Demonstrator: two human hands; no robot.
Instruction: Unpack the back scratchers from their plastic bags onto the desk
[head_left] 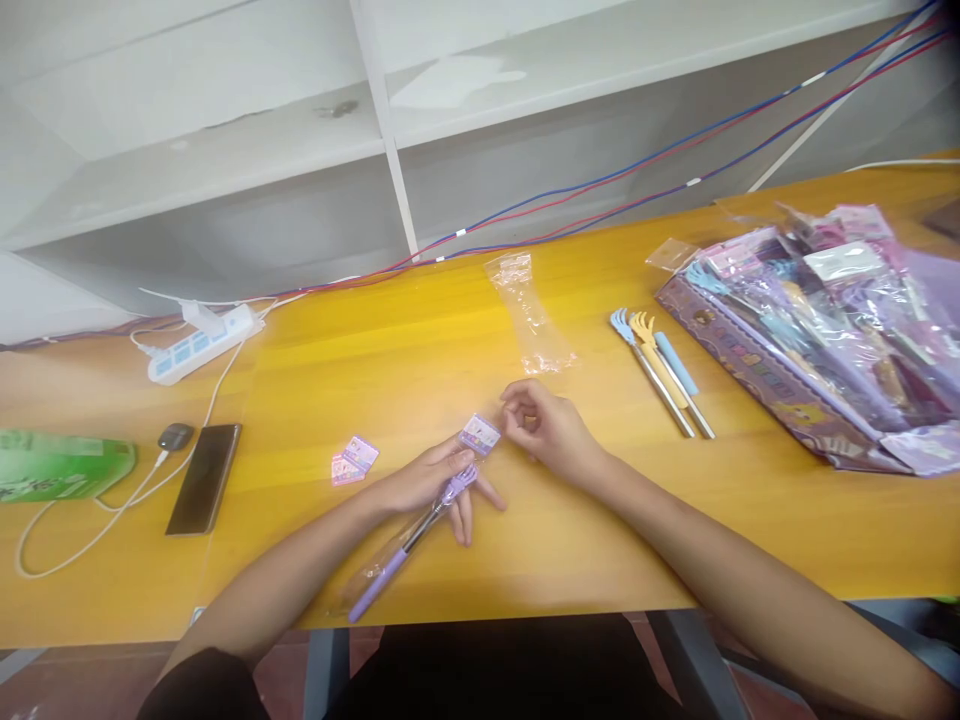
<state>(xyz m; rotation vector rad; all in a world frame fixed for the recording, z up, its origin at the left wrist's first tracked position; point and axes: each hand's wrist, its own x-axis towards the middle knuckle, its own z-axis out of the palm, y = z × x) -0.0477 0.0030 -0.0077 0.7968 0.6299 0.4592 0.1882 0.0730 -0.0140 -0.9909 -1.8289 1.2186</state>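
My left hand point(439, 480) holds a purple back scratcher point(405, 550) in a clear bag, with its claw end up by my thumb and the purple handle pointing down-left. A small printed card point(480, 434) is at the top of the bag, between my two hands. My right hand point(551, 430) is just right of the card, its fingers curled with thumb and index near each other; whether they pinch anything is too small to tell. Two small cards point(355, 460) lie on the table left of my left hand.
Blue and yellow back scratchers point(660, 375) lie right of centre, beside a box point(757, 365) of bagged ones. Clear bags point(529, 315) lie behind my hands. At left are a phone point(204, 480), a power strip point(202, 345), cables and a green package point(64, 465).
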